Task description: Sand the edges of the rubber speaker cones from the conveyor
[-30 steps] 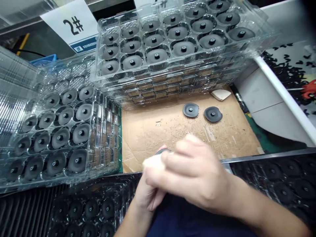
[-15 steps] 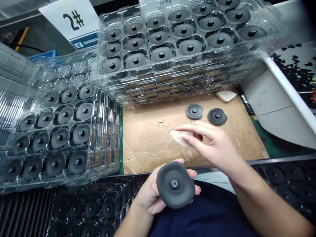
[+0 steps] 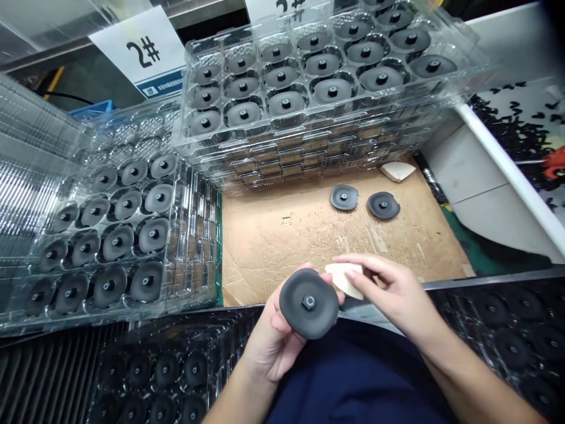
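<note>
Dark grey disc (image 3: pixel 308 304), low centre of the frame, cradled on the left hand (image 3: pixel 276 347), fingers curled up behind the rim and a small square hub facing up. Probably light and slightly soft, with a matte, rubbery surface, so unlikely to be slippery. Safest hold at the outer rim, clear of the hub, likely the more delicate part. Smooth, gently domed face, with no marks visible. Just beside the upper rim, the right hand (image 3: pixel 397 294), thumb and fingertips pinching a cream cloth (image 3: pixel 343 280). Above, two matching discs (image 3: pixel 343 197) lying flat on a cardboard sheet (image 3: pixel 282 247). At upper centre and left, clear plastic trays (image 3: pixel 194 47) full of more discs.
</note>
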The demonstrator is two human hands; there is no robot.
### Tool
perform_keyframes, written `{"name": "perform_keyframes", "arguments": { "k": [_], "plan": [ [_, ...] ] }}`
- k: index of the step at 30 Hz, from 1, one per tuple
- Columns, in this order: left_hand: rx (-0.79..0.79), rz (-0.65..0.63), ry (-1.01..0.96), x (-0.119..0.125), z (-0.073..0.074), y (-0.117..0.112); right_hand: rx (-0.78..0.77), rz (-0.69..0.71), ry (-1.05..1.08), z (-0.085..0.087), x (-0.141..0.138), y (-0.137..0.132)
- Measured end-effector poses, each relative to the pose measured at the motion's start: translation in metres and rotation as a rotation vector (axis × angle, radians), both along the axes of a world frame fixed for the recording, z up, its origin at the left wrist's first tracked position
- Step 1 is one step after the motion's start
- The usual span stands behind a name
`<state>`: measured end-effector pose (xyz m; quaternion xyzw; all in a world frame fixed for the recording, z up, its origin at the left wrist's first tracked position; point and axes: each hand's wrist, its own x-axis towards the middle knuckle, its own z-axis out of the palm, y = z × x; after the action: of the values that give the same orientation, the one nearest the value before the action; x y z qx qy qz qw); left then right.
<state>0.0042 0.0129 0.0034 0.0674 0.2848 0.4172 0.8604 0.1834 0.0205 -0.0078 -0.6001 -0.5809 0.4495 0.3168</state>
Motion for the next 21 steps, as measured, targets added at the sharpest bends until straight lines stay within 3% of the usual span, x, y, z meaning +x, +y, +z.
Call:
{"name": "perform_keyframes", "arguments": {
  "k": [3,6,8,10,15,18,21],
  "plan": [
    [0.015,0.134,0.181,0.007,0.001,-0.006,0.283,-0.114,0.065,0.039,-0.016,0.002],
    [0.055,0.218,0.28,0.013,0.003,-0.009,0.539,0.114,0.044,0.064,-0.035,0.002],
    [0.073,0.281,0.322,0.014,0.003,-0.01,0.48,0.321,0.022,0.069,-0.042,0.005],
    [0.086,0.339,0.376,0.013,0.003,-0.009,0.358,0.422,-0.012,0.068,-0.045,0.01],
    [0.113,0.354,0.434,0.011,0.006,-0.009,0.542,0.269,0.104,0.063,-0.046,0.014],
    [0.145,0.351,0.424,0.008,0.008,-0.011,0.395,0.368,0.105,0.068,-0.036,0.007],
    [0.17,0.354,0.416,0.008,0.008,-0.011,0.273,0.335,-0.087,0.074,-0.025,0.001]
  ]
}}
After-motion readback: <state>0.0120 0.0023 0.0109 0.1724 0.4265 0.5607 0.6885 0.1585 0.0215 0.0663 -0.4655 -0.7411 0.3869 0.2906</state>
